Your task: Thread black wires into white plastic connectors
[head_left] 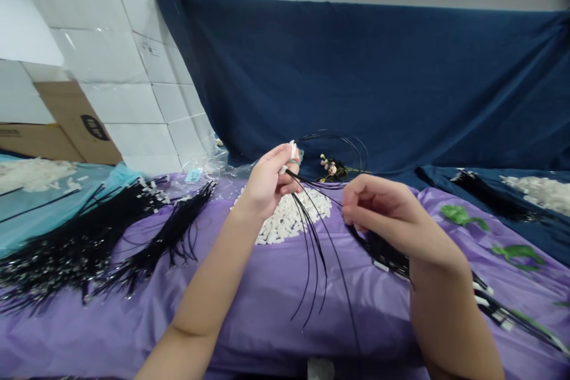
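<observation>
Above a pile of small white connectors (285, 222), my left hand (271, 181) grips a white connector (293, 149) and several thin black wires (314, 228). The wires hang down in front of the pile, and some loop up behind the hand. My right hand (378, 208) pinches one black wire between thumb and fingertips, to the right of the left hand. Beneath my right hand and forearm lies a bundle of black wires with white ends (387, 258), partly hidden.
Bundles of black wires (89, 237) lie at the left on the purple cloth (267, 303). White boxes (116, 65) are stacked at the back left. Small artificial flowers (332, 167) lie behind the pile. Green leaves (516, 252) are on the right. A blue curtain (356, 77) hangs behind.
</observation>
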Available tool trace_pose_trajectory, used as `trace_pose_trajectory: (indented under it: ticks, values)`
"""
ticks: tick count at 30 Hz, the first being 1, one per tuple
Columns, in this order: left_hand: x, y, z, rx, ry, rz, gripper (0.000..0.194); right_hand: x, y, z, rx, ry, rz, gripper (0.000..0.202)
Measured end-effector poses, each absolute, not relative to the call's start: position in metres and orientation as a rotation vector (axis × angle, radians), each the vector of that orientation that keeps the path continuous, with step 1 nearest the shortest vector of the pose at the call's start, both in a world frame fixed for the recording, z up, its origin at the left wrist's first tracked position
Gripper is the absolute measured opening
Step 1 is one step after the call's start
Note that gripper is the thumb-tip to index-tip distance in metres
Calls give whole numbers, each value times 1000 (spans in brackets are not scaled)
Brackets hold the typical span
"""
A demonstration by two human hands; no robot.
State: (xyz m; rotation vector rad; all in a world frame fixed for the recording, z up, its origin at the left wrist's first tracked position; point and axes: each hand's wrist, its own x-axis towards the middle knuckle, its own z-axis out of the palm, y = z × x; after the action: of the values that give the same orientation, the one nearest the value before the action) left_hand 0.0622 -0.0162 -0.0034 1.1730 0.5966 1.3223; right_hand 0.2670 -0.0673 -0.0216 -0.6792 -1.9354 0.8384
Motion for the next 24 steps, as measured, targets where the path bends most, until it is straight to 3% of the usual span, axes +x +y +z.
trace_pose_trajectory:
  ticks: [3, 5, 15, 18, 22, 24]
  values:
    - [64, -16, -6, 1195, 639, 1307, 25, 279, -63, -20, -411, -1785, 1158, 10]
    - [65, -15, -7, 1214, 654, 1310, 26, 286, -60, -20, -313, -1703, 1189, 9]
    - [71, -13, -13, 1404, 701, 1274, 25, 292, -40, -14, -103, -1244, 535, 13]
    - [74, -14, -15, 1452, 760, 1308, 22, 299, -43, -10, -47, -1178, 522, 21]
    - [78, -16, -17, 1503, 787, 1332, 22, 290, -52, -16, -111, -1240, 518, 9]
    - [79, -17, -17, 1476, 756, 1322, 23, 277, -55, -21, -184, -1325, 404, 13]
